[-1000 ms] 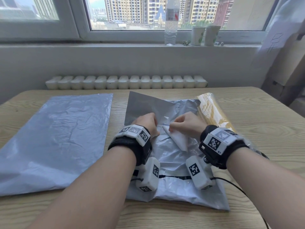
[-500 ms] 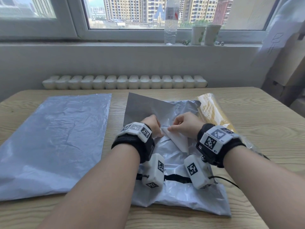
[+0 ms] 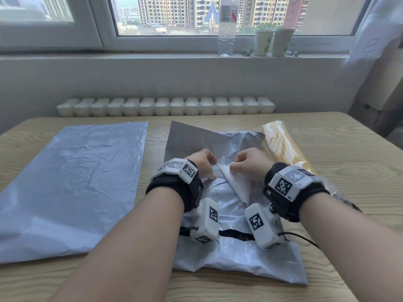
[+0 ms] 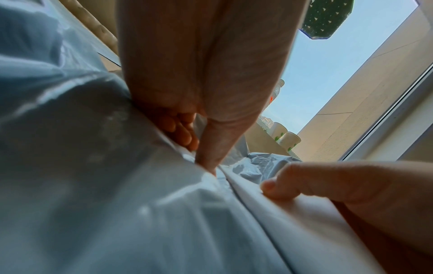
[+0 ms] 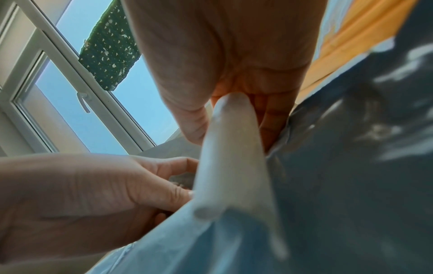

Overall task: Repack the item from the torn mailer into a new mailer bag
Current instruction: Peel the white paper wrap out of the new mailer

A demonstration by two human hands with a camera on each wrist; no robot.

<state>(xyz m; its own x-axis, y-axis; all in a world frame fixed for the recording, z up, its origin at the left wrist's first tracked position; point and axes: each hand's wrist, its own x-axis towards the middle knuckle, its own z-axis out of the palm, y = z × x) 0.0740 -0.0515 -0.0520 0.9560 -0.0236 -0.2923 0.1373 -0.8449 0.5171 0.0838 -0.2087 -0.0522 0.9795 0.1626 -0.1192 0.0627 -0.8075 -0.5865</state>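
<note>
Between my wrists, I am pinching the torn mailer [image 3: 229, 253] with left hand [image 3: 204, 163] and right hand [image 3: 250, 163], its item probably lying rightward.

- Both bare forearms reach forward, side by side, each with a black strap and white marker blocks at the wrist.
- The left hand [image 3: 201, 163] is knuckles-up, fingers curled under; its thumb and fingertips pinch grey film.
- The right hand [image 3: 250, 164] sits just beside it, the two close together, fingers bent and thumb closed on a white triangular flap.
- From the right wrist view the grip seems to be between thumb and forefinger, though blur hides the exact contact.
</note>
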